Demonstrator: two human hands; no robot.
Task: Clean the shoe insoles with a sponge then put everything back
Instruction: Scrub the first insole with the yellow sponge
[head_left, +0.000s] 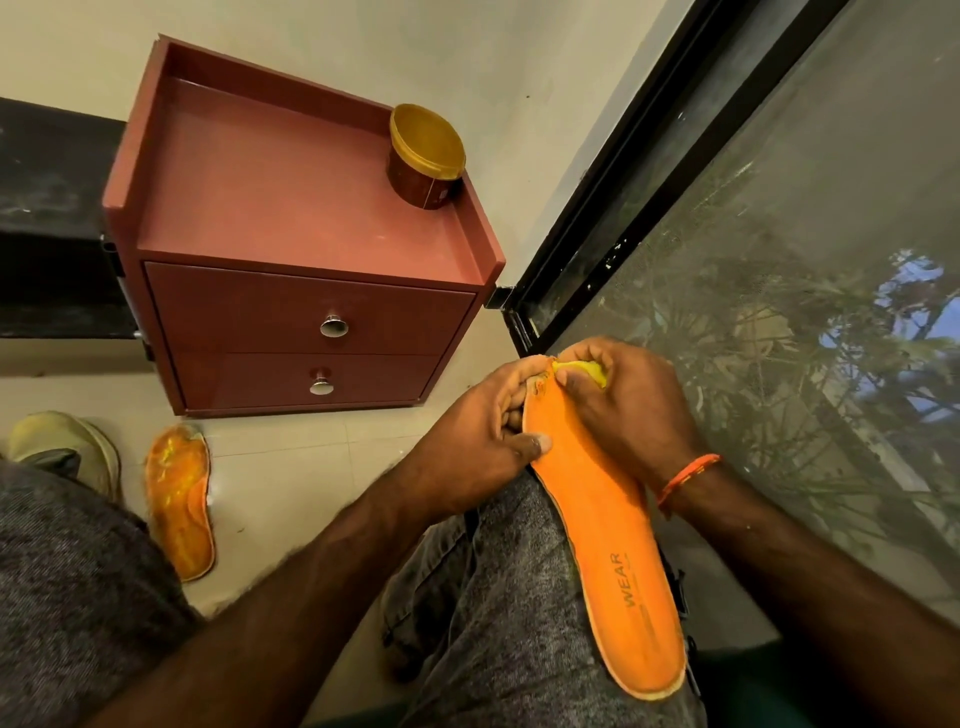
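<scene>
Ideally, the insole (597, 525) is braced on the knee, gripped by the left hand (488, 431); short, firm strokes are made with the sponge (584, 370) pinched in the right hand (623, 410).

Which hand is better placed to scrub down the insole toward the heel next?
The right hand: it already grips the yellow sponge against the toe end of the orange insole. The left hand is occupied steadying the insole's toe edge.

Matt orange foam-like insole (597, 519); glossy maroon nightstand (291, 208) with shiny metal knobs (333, 326); gold plastic tub (426, 156); smooth pale floor tiles (291, 483); mottled grey denim jeans (498, 597).
</scene>
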